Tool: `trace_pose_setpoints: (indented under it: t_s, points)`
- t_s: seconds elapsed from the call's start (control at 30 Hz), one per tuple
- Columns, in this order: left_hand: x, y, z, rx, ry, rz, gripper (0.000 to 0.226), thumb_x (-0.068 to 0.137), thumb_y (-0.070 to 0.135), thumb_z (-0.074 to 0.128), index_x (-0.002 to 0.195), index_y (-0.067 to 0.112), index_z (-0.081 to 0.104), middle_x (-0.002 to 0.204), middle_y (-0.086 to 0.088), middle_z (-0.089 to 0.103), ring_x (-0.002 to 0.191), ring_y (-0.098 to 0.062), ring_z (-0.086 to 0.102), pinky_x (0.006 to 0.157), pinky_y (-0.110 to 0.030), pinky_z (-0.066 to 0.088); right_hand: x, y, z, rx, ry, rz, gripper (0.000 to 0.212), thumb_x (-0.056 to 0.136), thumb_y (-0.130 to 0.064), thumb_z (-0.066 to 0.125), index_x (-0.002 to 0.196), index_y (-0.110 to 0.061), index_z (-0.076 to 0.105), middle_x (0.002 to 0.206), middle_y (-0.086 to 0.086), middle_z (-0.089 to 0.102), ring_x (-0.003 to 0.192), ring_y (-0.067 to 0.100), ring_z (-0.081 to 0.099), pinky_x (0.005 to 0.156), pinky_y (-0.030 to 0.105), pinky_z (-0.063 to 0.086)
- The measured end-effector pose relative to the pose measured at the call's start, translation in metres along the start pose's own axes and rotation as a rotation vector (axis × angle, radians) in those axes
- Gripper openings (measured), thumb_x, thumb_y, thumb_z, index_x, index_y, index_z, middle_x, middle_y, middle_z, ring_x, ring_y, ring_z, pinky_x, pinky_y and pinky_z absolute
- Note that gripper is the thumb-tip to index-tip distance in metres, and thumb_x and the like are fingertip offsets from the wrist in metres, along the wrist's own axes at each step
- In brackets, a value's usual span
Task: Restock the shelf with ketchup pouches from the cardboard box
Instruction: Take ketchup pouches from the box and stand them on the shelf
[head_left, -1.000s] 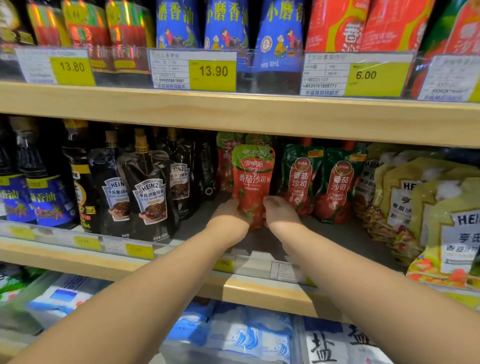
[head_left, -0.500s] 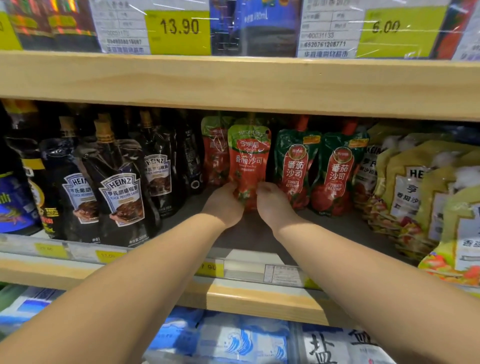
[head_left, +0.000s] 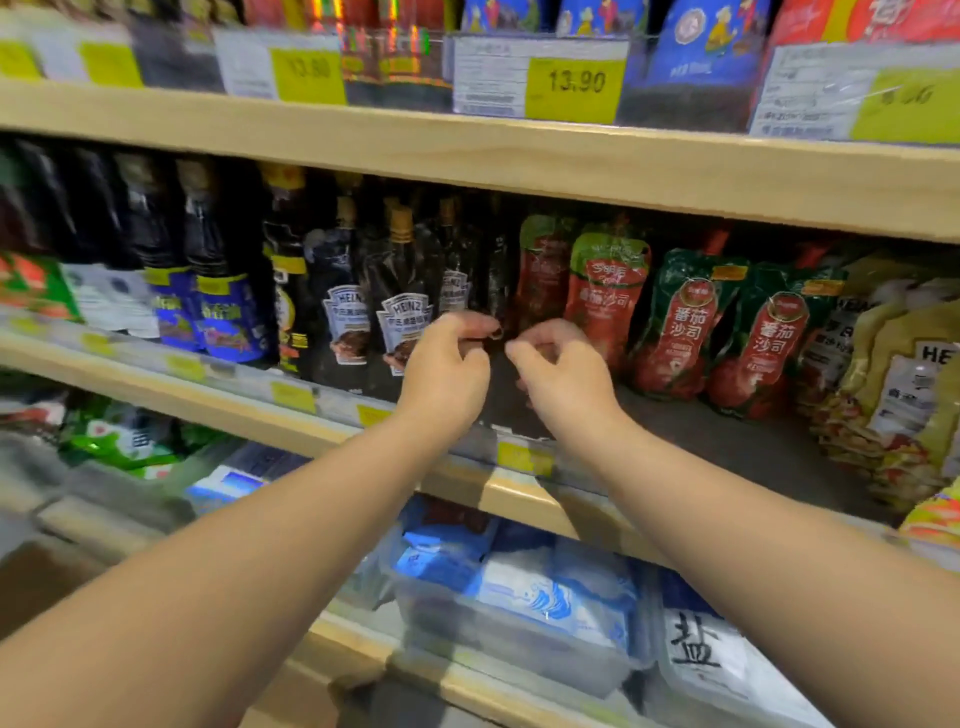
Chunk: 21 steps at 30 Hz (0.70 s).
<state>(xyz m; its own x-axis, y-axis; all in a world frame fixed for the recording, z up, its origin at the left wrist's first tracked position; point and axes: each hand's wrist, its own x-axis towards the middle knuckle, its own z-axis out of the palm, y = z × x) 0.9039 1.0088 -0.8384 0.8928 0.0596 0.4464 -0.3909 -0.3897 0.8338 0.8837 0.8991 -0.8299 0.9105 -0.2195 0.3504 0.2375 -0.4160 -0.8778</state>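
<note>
- The red ketchup pouch (head_left: 605, 296) with the green top now stands upright on the middle shelf (head_left: 727, 441), free of both hands; half a second ago both hands were pressed against its base.
- The left hand (head_left: 447, 371) and right hand (head_left: 563, 376) have drawn back toward the shelf edge and sit just left of the pouch, fingers loosely curled, each grip slack and holding nothing.
- That reads as 1 pouch placed, so the next move is probably back to the cardboard box, which is out of view.
- A second red pouch (head_left: 543, 270) stands just behind and left of the placed one.
- To its right stand 2 green-and-red ketchup pouches (head_left: 680, 322), close beside it, then yellow pouches (head_left: 898, 374) further right.
- To the left, dark sauce pouches (head_left: 402, 301) stand near the left hand; a careless pull-back could knock 1 over.
- Bare shelf floor in front of the placed pouch leaves room for more.
- The price-tag strip (head_left: 522, 457) along the shelf edge lies under the wrists.
</note>
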Motion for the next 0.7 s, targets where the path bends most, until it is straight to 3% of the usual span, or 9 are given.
trace_pose_setpoints:
  t_s: [0.07, 0.13, 0.2, 0.3, 0.43, 0.57, 0.7]
  points:
    - [-0.009, 0.001, -0.008, -0.023, 0.029, -0.02, 0.034, 0.082, -0.001, 0.044, 0.102, 0.024, 0.058, 0.105, 0.004, 0.059, 0.096, -0.01, 0.055, 0.087, -0.019, 0.04, -0.01, -0.003, 0.0, 0.014, 0.033, -0.037, 0.015, 0.082, -0.032, 0.059, 0.073, -0.03, 0.047, 0.074, -0.004, 0.058, 0.078, 0.023, 0.063, 0.071, 0.039, 0.051]
    - [-0.061, -0.046, -0.095, 0.033, 0.285, -0.18, 0.031, 0.083, 0.0, 0.046, 0.099, 0.025, 0.056, 0.108, -0.001, 0.059, 0.095, -0.011, 0.054, 0.085, -0.016, 0.039, -0.061, -0.027, 0.076, 0.047, -0.228, -0.008, 0.02, 0.082, -0.029, 0.06, 0.073, -0.03, 0.043, 0.076, 0.001, 0.059, 0.077, 0.026, 0.063, 0.072, 0.039, 0.049]
    - [-0.083, -0.07, -0.107, 0.036, 0.264, -0.232, 0.029, 0.083, 0.002, 0.048, 0.097, 0.027, 0.053, 0.108, -0.001, 0.058, 0.094, -0.01, 0.053, 0.081, -0.014, 0.039, -0.077, -0.024, 0.085, 0.084, -0.216, 0.017, 0.021, 0.082, -0.027, 0.06, 0.072, -0.03, 0.041, 0.073, -0.003, 0.054, 0.073, 0.023, 0.06, 0.067, 0.035, 0.047]
    - [-0.124, -0.117, -0.144, 0.1, 0.281, -0.409, 0.025, 0.084, 0.001, 0.048, 0.095, 0.022, 0.055, 0.104, -0.004, 0.059, 0.093, -0.015, 0.054, 0.071, -0.008, 0.039, -0.108, -0.011, 0.129, 0.091, -0.347, 0.043, 0.024, 0.082, -0.023, 0.062, 0.072, -0.029, 0.041, 0.066, -0.006, 0.046, 0.061, 0.016, 0.051, 0.06, 0.031, 0.043]
    - [-0.176, -0.173, -0.199, 0.146, 0.374, -0.63, 0.024, 0.083, -0.002, 0.052, 0.105, 0.002, 0.06, 0.109, -0.022, 0.063, 0.101, -0.032, 0.06, 0.092, -0.032, 0.046, -0.158, 0.002, 0.194, 0.081, -0.533, 0.12, 0.024, 0.082, -0.019, 0.062, 0.074, -0.031, 0.043, 0.063, -0.004, 0.045, 0.057, 0.017, 0.05, 0.062, 0.034, 0.042]
    - [-0.22, -0.212, -0.237, 0.264, 0.354, -0.748, 0.023, 0.082, 0.002, 0.056, 0.104, 0.002, 0.063, 0.106, -0.016, 0.065, 0.089, -0.02, 0.057, 0.069, -0.017, 0.034, -0.195, 0.015, 0.246, 0.093, -0.651, 0.164, 0.017, 0.081, -0.012, 0.06, 0.084, -0.026, 0.05, 0.062, -0.007, 0.039, 0.058, 0.01, 0.043, 0.057, 0.02, 0.037]
    - [-0.24, -0.248, -0.265, 0.351, 0.285, -0.885, 0.026, 0.083, 0.005, 0.055, 0.108, 0.002, 0.062, 0.114, -0.017, 0.064, 0.107, -0.028, 0.058, 0.087, -0.029, 0.041, -0.226, 0.032, 0.288, 0.098, -0.797, 0.266, 0.015, 0.085, -0.02, 0.058, 0.084, -0.032, 0.05, 0.066, -0.007, 0.045, 0.054, 0.004, 0.046, 0.056, 0.021, 0.039]
